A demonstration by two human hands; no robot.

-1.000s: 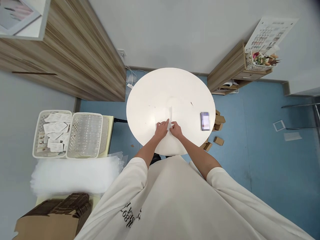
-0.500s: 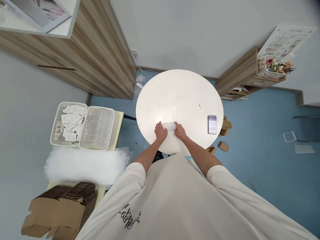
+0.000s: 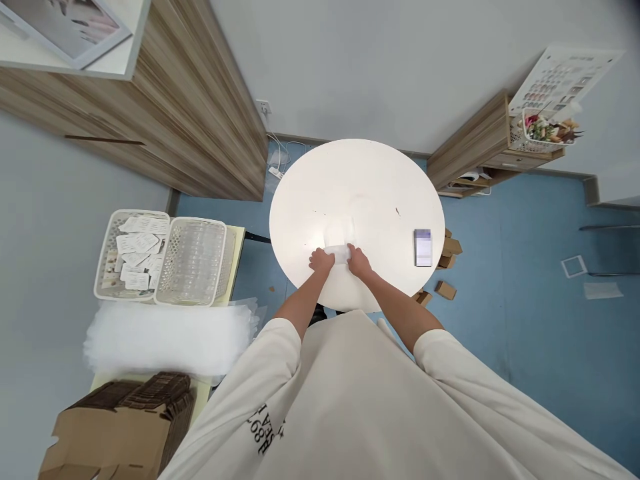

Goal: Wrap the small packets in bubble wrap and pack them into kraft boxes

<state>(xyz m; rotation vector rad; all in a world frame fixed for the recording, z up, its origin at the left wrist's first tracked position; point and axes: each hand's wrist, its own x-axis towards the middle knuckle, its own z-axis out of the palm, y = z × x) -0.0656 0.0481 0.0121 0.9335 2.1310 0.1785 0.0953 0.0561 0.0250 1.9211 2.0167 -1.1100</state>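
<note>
On the round white table (image 3: 380, 180), near the side closest to me, lies a whitish, translucent packing sheet (image 3: 339, 253) with a folded or rolled near edge. My left hand (image 3: 321, 260) grips its left end, thumb pointing inward and the other fingers curled at the outer side. At the right end my right hand (image 3: 359, 261) pinches the same roll between thumb and fingers. A thinner part of the sheet stretches flat beyond the roll, hard to make out against the white tabletop. Whether anything is wrapped inside cannot be seen.
A phone-like device (image 3: 423, 248) lies at the table's right. To my left stand a basket of white cards (image 3: 133, 260), a basket of clear plastic pieces (image 3: 193, 263), a pile of white sheets (image 3: 165, 339) and flattened cardboard boxes (image 3: 107, 433). Small brown boxes (image 3: 446, 290) sit on the floor.
The near edge of the sheet looks more rounded between my hands. My left hand has turned slightly, its fingers showing further outward. The whole view has shifted a little.
</note>
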